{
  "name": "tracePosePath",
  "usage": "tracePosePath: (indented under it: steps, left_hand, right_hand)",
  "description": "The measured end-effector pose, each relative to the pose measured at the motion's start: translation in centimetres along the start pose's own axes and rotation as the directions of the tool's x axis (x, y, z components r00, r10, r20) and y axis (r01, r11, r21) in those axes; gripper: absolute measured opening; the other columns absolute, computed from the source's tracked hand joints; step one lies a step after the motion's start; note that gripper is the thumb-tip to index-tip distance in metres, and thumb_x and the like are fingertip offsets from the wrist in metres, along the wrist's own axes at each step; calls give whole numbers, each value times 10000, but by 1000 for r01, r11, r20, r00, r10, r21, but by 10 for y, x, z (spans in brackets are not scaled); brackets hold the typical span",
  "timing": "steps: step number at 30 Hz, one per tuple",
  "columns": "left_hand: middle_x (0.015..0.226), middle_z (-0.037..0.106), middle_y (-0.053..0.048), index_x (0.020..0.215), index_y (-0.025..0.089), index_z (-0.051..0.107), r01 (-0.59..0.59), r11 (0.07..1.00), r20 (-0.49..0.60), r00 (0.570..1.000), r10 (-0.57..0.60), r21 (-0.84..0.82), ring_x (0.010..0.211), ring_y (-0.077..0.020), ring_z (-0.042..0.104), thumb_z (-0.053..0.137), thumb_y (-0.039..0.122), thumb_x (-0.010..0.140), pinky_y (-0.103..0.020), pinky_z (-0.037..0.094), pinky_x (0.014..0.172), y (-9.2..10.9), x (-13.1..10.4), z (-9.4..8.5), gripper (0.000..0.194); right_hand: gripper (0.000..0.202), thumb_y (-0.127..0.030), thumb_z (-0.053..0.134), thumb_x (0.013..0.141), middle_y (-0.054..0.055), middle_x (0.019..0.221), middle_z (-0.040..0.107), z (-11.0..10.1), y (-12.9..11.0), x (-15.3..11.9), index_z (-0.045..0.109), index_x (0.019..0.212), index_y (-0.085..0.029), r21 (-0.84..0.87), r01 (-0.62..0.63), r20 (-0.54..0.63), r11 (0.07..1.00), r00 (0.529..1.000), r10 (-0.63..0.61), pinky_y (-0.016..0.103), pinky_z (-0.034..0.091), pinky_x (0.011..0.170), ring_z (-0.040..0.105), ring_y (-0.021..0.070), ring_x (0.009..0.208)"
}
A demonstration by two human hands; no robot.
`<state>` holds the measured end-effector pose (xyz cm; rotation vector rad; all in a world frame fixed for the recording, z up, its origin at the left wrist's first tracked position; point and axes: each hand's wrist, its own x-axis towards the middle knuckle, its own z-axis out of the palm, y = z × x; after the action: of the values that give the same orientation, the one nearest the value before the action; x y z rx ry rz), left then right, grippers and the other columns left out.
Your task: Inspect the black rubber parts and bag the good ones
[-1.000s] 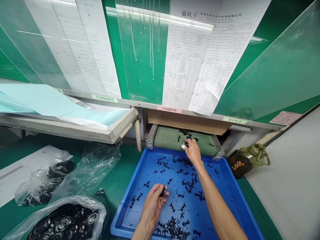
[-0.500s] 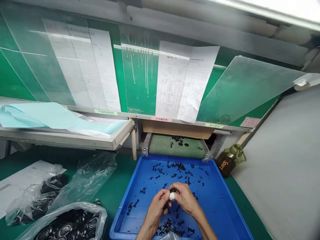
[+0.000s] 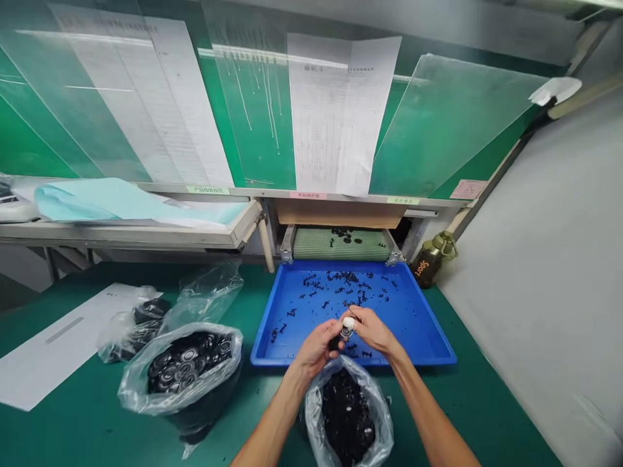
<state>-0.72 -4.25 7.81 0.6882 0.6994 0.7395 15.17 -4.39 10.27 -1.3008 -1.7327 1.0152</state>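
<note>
My left hand [image 3: 320,346] is closed around a small black rubber part [image 3: 335,342] over the near edge of the blue tray [image 3: 435,353]. My right hand [image 3: 370,329] meets it from the right, fingers pinched at a ring-shaped black part [image 3: 346,332] between the two hands. A white finger cover [image 3: 348,322] sits on a digit of the right hand, apparently the thumb. The fingers partly hide the part's exact shape. Just below the hands stands an open clear bag [image 3: 384,425] filled with black pieces.
Black scraps [image 3: 343,277] lie scattered in the tray. Behind it is a green ribbed conveyor belt [image 3: 316,245] carrying black parts. At left, another open bag [image 3: 136,392] holds black rings, near a paper sheet [image 3: 63,331]. A bottle [image 3: 428,263] stands by the right wall.
The view has tilted down and back, bringing the near bag of black pieces into sight. My hands remain together on the part, now over the tray's near edge.
</note>
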Motion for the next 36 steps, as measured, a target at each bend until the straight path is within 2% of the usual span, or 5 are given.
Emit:
tracePosePath:
  steps: [7,16,24,28,36]
  left_hand:
    - [658,572,4,771,142,594,-139,990,-175,975,138,4,504,-51,462,734,376,657,-145,230,379,-8,-6,6,295]
    - [663,550,21,817,163,566,-173,985,-121,977,175,26,516,-65,469,683,417,714,-157,246,397,-8,-12,5,298]
    - [555,515,58,1025,177,536,-258,949,-177,940,290,183,439,-62,389,687,487,695,-178,243,419,-16,8,-11,478]
    - [583,538,23,1043,132,605,-218,966,-253,935,247,139,477,-65,406,697,470,691,-175,271,426,-13,22,-25,496]
    - [765,575,-11,828,155,615,-213,937,-362,926,104,-278,595,-78,509,752,384,666,-154,360,424,-8,33,-51,312]
  right_hand:
    - [235,-280,451,816,-16,685,555,17,-2,-23,616,948,-177,-37,-76,-265,996,962,63,222,360,539,452,116,566]
    - [305,-163,422,819,11,790,600,22,-13,-30,645,1021,-212,-234,111,-133,966,981,-145,231,371,643,502,128,679]
    - [244,-157,362,845,-48,551,503,35,14,-5,592,771,-195,-235,16,-136,972,990,-49,197,325,543,446,100,526]
    - [296,-78,352,809,-31,689,587,6,34,32,593,908,-218,-433,-54,-135,900,991,-6,186,352,552,522,104,591]
    - [419,-101,417,802,89,940,562,-97,63,172,556,1193,-155,-545,-294,-474,785,880,0,281,381,743,537,206,875]
